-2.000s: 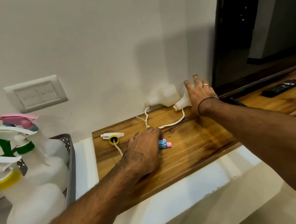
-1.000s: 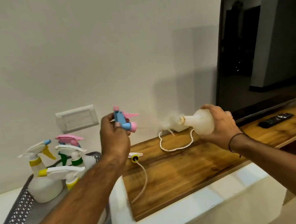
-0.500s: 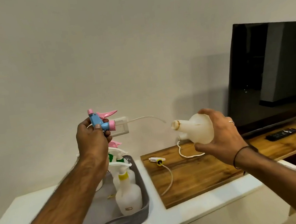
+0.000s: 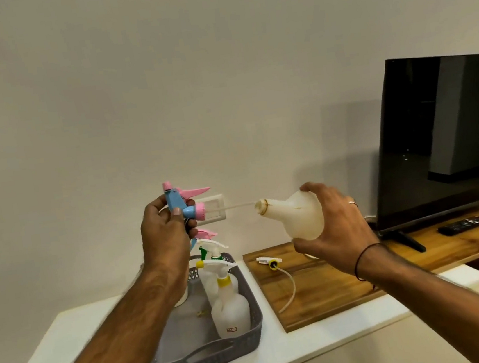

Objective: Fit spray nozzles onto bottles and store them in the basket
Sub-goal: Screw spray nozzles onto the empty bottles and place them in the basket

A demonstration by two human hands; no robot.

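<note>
Plain pale wall (image 4: 158,85) fills upper frame. White worktop (image 4: 69,334) lower left; wooden board (image 4: 337,284) on it. Black TV (image 4: 445,136) right, remote (image 4: 464,225) beside. Wall switch plate (image 4: 216,211) centre.

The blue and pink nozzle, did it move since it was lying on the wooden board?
Yes. The blue and pink nozzle went up off the wooden board; the left hand now holds it high, its tube pointing at the bottle.

A domestic living room. A flat-screen television (image 4: 451,135) stands on a wooden media shelf (image 4: 352,282) with a remote control (image 4: 464,225) beside it; a white cabinet top (image 4: 70,340) adjoins, below a plain painted wall bearing a switch plate (image 4: 214,207).
</note>
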